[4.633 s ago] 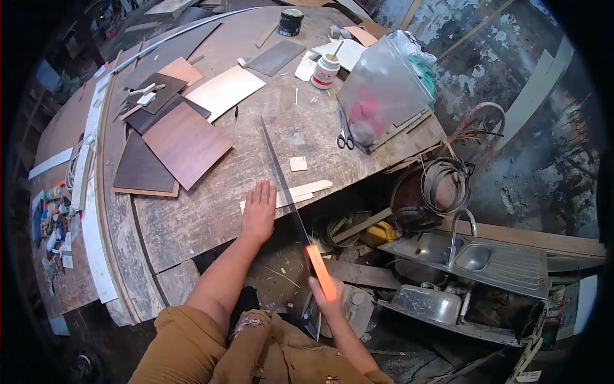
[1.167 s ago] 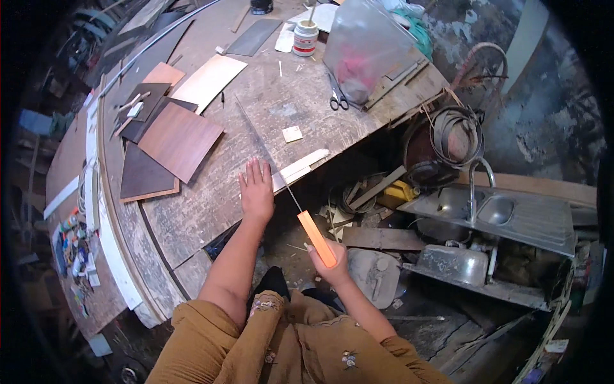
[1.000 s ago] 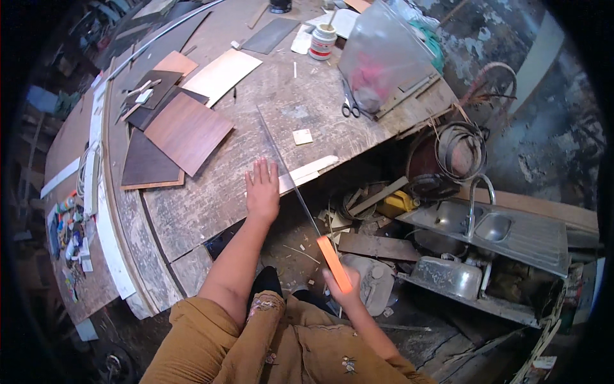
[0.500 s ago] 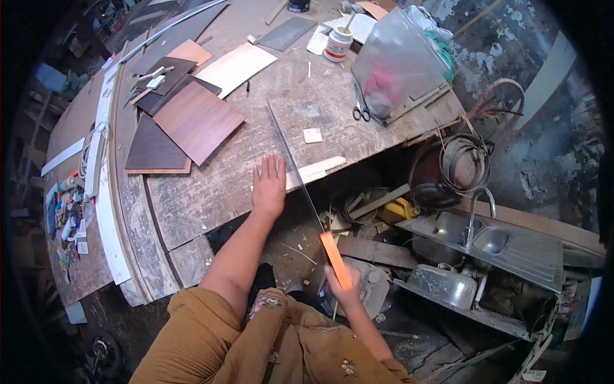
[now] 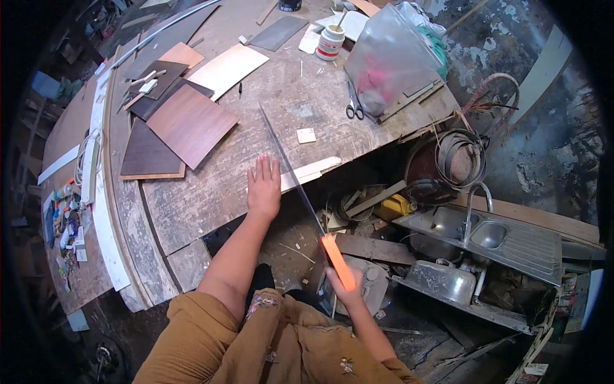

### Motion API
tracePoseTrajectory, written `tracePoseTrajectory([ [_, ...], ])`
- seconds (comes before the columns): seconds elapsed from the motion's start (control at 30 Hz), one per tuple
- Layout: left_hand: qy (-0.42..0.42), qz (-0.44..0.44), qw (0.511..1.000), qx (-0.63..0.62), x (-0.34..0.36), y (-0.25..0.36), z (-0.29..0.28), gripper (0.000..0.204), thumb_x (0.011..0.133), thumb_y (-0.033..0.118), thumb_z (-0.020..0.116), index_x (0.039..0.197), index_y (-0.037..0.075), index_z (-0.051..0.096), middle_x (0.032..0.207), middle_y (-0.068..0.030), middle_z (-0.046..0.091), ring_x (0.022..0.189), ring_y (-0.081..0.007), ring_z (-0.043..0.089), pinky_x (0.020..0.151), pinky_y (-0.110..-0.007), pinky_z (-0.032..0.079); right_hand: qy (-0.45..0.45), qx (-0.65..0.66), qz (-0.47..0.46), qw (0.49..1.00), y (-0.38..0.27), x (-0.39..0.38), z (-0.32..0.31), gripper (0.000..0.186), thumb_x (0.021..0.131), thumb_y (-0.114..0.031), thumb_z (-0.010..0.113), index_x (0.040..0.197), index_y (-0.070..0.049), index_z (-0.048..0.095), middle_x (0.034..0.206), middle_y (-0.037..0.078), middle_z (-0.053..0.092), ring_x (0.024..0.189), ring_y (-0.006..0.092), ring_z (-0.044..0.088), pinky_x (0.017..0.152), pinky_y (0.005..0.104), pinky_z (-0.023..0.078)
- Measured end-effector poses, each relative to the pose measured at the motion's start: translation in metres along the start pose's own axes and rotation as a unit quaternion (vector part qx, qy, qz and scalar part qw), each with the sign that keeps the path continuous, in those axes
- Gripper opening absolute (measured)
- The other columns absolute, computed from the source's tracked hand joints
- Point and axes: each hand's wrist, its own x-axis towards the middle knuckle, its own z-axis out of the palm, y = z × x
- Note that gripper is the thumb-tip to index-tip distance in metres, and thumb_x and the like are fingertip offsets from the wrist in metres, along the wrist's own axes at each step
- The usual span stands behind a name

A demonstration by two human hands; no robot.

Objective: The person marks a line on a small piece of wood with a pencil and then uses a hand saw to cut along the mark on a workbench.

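Observation:
My right hand (image 5: 346, 291) is wrapped round the orange handle of a handsaw (image 5: 337, 261). The saw's long thin blade slants up and left across the edge of the worktable (image 5: 211, 205), its tip over the tabletop. Beneath the blade, along the table's edge, lies a pale wood strip (image 5: 323, 166). My left hand (image 5: 263, 192) rests flat with fingers stretched out, at the strip's left end and to the left of the blade. It covers part of the strip. A small pale square piece (image 5: 306, 136) lies just beyond the blade on the right.
Brown and dark board pieces (image 5: 192, 125) overlap at the left. Farther back are scissors (image 5: 354, 105), a white glue tub (image 5: 330, 42) and a clear plastic bag (image 5: 390, 61). Below the table's right side stand a metal sink (image 5: 518, 249), a yellow container (image 5: 394, 208) and scrap wood.
The view has shifted slightly, moving the table and its things a little left. The saw stays across the strip in nearly the same place, and my left hand stays flat.

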Motion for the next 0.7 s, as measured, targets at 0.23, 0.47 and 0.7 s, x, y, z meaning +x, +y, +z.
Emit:
tracePoseTrajectory([
  [0.23,-0.010,0.007,1.000,0.001,0.001,0.004,0.000,0.059,0.089,0.011,0.044,0.144,0.004,0.025,0.151,-0.0195,0.020,0.140,-0.0331,0.021,0.112,-0.051,0.018,-0.002,-0.041,-0.040,0.998,0.004,0.020,0.019,0.015,0.079,-0.009,0.066,0.071,0.000,0.057,0.058,0.012,0.053,0.050,0.0255,0.053,0.049,0.0338,0.042],
  [0.47,-0.013,-0.013,1.000,-0.019,-0.001,0.000,-0.001,0.058,0.089,0.011,0.044,0.144,0.004,0.025,0.152,-0.0180,0.020,0.141,-0.0313,0.019,0.112,-0.051,0.017,-0.027,-0.067,-0.037,0.997,0.000,0.008,0.003,0.012,0.080,-0.008,0.064,0.073,0.000,0.059,0.061,0.011,0.057,0.051,0.0219,0.056,0.050,0.0330,0.043],
  [0.7,-0.009,-0.006,1.000,0.003,0.000,0.000,0.002,0.059,0.089,0.011,0.045,0.144,0.004,0.025,0.152,-0.0191,0.020,0.141,-0.0323,0.020,0.112,-0.051,0.017,-0.008,-0.028,-0.011,1.000,-0.010,0.004,0.006,0.016,0.080,-0.009,0.065,0.070,0.000,0.057,0.058,0.009,0.052,0.050,0.0231,0.052,0.050,0.0332,0.042],
])
